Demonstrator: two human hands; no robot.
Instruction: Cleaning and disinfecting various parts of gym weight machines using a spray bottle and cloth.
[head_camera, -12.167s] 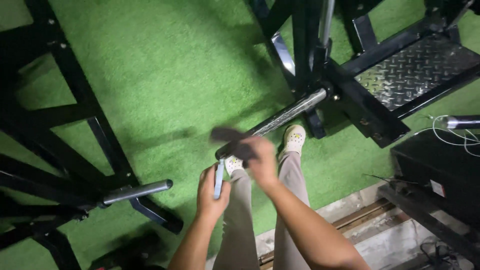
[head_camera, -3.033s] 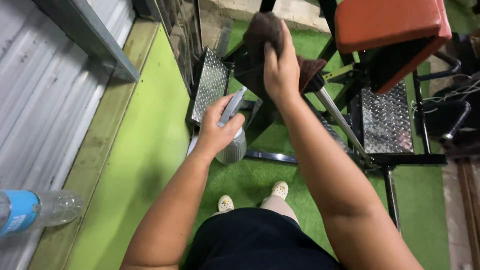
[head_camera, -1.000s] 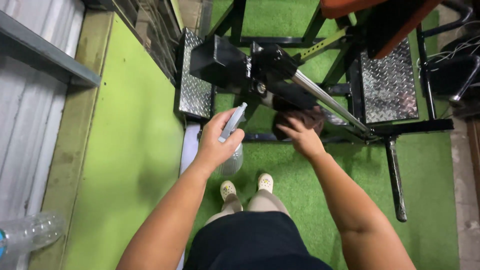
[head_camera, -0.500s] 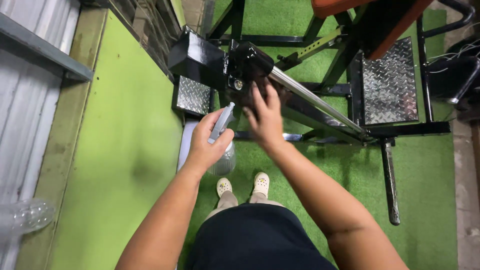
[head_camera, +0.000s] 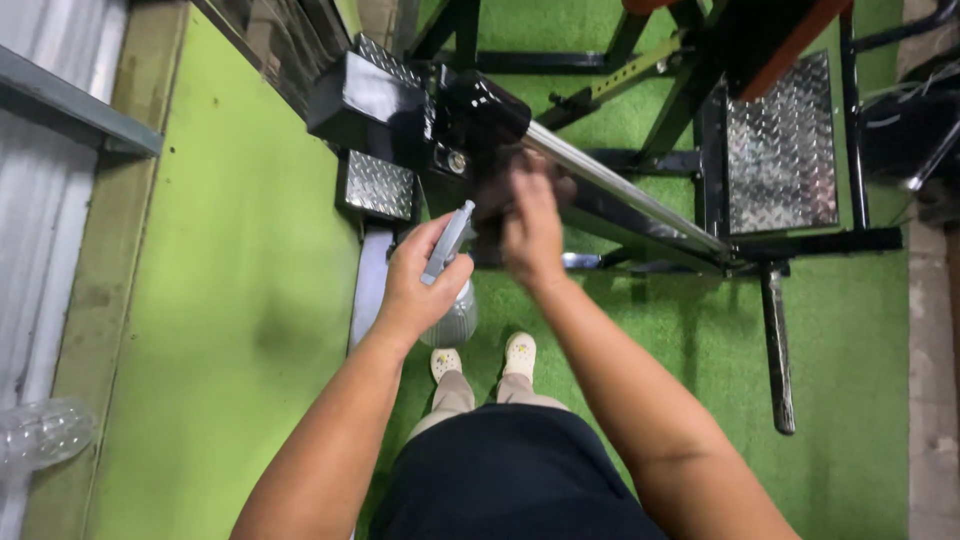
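Observation:
My left hand (head_camera: 420, 275) grips a clear spray bottle (head_camera: 452, 308) with a grey nozzle, held upright in front of me. My right hand (head_camera: 530, 225) presses a dark brown cloth (head_camera: 495, 190) against the black frame of a gym machine (head_camera: 400, 105), close to where a shiny steel bar (head_camera: 620, 190) meets the black housing. The cloth is mostly hidden under my fingers. Both hands are close together, the bottle just left of the cloth.
A bright green wall panel (head_camera: 230, 300) runs along the left with a grey ledge (head_camera: 70, 100) above it. Diamond-plate steps (head_camera: 780, 140) and black frame legs (head_camera: 775, 345) stand on green turf (head_camera: 840, 340). A clear plastic bottle (head_camera: 45, 435) lies at far left.
Over the last second my right hand rose with the cloth from under the steel bar to the black housing at the bar's base. The left hand has stayed put with the bottle.

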